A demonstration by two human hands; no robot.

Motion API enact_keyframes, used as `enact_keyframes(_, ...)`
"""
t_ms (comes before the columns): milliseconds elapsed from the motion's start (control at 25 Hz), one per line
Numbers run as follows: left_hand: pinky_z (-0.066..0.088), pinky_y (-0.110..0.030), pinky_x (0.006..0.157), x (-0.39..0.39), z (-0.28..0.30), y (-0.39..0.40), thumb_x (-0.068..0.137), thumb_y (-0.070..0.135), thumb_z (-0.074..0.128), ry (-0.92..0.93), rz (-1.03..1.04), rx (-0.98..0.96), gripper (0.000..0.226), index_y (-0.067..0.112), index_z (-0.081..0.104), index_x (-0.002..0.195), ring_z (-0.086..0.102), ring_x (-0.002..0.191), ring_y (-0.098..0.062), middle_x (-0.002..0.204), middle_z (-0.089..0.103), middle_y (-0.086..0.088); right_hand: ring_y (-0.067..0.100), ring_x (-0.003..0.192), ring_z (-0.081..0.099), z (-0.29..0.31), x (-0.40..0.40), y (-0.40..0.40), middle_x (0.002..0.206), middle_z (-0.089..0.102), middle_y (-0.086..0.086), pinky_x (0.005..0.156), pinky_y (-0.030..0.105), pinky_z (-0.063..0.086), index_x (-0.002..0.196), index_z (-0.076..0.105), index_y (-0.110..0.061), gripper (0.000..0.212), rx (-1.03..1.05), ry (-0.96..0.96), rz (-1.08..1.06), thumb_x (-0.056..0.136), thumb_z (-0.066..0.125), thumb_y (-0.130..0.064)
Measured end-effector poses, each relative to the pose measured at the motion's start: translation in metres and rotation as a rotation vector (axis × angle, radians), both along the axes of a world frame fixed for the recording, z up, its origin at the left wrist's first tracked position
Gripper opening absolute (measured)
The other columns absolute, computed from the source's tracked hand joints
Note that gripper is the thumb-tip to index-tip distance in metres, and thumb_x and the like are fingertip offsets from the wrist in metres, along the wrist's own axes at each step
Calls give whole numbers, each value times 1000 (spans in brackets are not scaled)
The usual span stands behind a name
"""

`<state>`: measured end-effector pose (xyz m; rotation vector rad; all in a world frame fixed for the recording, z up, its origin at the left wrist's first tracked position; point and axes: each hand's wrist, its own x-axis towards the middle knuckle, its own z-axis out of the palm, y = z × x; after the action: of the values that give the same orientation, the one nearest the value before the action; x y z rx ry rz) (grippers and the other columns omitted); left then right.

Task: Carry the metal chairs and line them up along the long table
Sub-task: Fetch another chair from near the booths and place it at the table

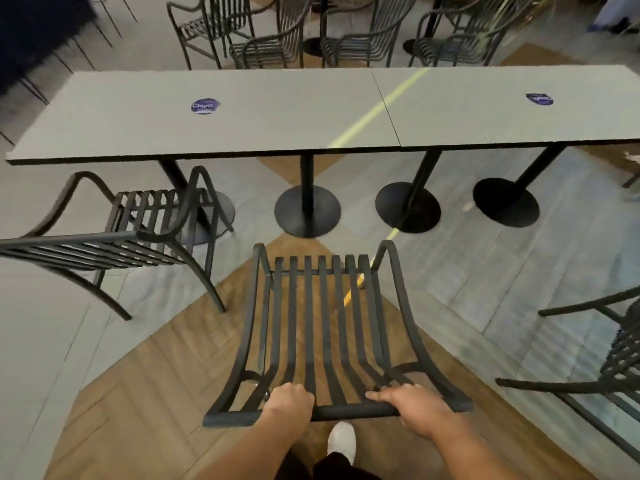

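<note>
left hand (290, 403) fingers curled round chair (322, 327) top rail; right hand (412, 408) likewise | chair faces long surface (277, 112)

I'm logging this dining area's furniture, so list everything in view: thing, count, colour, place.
Table: two grey tops butted end to end, black pedestal bases, across the middle.
Stickers: two, purple, one per top.
Held chair: one, black, centre, facing the table.
Left chair: one, black, at the table's near side.
Right chair: one, black, cut off by the frame edge.
Far chairs: about four, black, behind the table.
Shoe: one, white, bottom centre.
Left hand, right hand: grip the held chair's top rail.
</note>
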<state>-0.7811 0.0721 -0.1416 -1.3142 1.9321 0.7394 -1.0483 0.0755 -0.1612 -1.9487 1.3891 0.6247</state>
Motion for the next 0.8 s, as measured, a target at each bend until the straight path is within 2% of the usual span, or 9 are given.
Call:
enact_keyframes(200,50,-42,100,-1,-2,24,104,10,46,-35,186,-73,32,10,61,132,61,124,-31,131,64,-11,25,138,48,12,17,-22,154,47,-3,113,42,40,151,38,-46,73,5,30,125,95,43,0)
enact_keyframes(320,48,-42,103,4,-12,29,104,11,45,8,269,-100,31,14,59,132,58,126,-30,133,63,-10,26,129,53,17,35,-24,143,52,-2,104,44,47,154,33,-40,65,15,13,138,96,58,-28)
enact_keyframes(440,50,-43,101,4,-16,26,104,10,45,42,310,-54,32,13,57,133,60,124,-31,133,63,-11,27,125,55,16,51,-22,138,55,1,100,45,48,152,34,-38,63,32,25,170,94,56,-45)
enact_keyframes(600,51,-43,98,7,-14,15,104,14,51,47,308,-33,30,16,57,133,62,121,-30,130,64,-9,28,117,61,13,59,-26,127,64,4,97,43,49,139,49,-30,44,-56,46,204,97,56,-41)
enact_keyframes(800,52,-42,96,22,-8,-7,103,11,53,41,307,-71,29,15,57,131,64,117,-28,126,66,-8,28,113,64,12,74,-42,122,68,4,95,43,51,135,52,-30,38,-104,37,186,98,57,-36)
